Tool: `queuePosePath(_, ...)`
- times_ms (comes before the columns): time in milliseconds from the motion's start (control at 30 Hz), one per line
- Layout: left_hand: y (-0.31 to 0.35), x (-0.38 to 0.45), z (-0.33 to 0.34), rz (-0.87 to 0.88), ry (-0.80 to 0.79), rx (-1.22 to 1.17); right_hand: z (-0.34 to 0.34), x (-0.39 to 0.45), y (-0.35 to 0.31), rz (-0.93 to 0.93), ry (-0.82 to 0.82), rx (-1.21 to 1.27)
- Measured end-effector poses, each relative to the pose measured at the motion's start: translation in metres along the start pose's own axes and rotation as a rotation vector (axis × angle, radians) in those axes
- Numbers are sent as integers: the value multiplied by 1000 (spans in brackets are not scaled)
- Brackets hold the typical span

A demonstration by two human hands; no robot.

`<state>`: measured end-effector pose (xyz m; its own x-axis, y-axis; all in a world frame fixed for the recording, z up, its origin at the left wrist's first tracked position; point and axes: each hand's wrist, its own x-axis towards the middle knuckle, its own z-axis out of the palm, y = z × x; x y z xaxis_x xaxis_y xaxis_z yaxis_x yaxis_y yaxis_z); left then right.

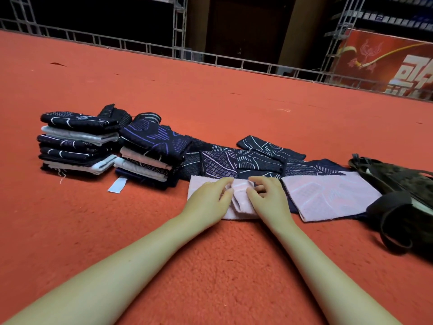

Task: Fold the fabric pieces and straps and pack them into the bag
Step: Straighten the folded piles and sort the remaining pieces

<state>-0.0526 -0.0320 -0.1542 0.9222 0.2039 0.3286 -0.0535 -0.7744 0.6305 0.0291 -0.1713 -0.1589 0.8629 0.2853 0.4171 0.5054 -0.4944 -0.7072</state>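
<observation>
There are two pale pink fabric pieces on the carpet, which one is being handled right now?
The left pink piece: both hands, left hand and right hand, pinch it. The right pink piece lies untouched.

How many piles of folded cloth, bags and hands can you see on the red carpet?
Piles of folded cloth: 2, the left pile and the right pile
Bags: 1, the dark bag
Hands: 2, the left hand and the right hand
Total: 5

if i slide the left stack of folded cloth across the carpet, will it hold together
Probably not well. The left stack is tall, with soft, uneven layers that would likely shift. The fuzzy carpet looks grippy, so the bottom piece may drag while upper ones slide.
</observation>
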Motion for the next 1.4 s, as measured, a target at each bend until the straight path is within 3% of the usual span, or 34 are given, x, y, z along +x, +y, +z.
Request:
queuePosePath(233,-3,7,4,-131,12,-179,4,-4,-2,-69,-144,18)
queuePosePath(333,-3,8,6,-135,14,-121,7,-3,1,-71,-120,-121)
queuePosePath(400,-1,6,7,-111,26,-31,5,-1,1,24,-145,-148)
queuePosePath(500,-2,5,7,-85,51,132,-1,2,-1,124,-190,-63)
queuePosePath(633,-5,5,5,-91,42,225,-6,-1,-7,97,-242,21)
queuePosePath(800,-7,4,3,-52,19,203,-7,-5,-10,107,-150,199)
queuePosePath(1000,-4,3,0,-26,111,-69,-11,-7,-23,188,-39,445)
queuePosePath(1200,1,5,-6,-184,33,-349,-12,-12,-40,296,-209,723)
queuePosePath(1300,4,8,-10,-340,-20,-639,-7,-17,-38,225,-336,657)
queuePosePath(1400,7,8,-14,-375,-5,-820,1,-21,-34,136,-381,513)
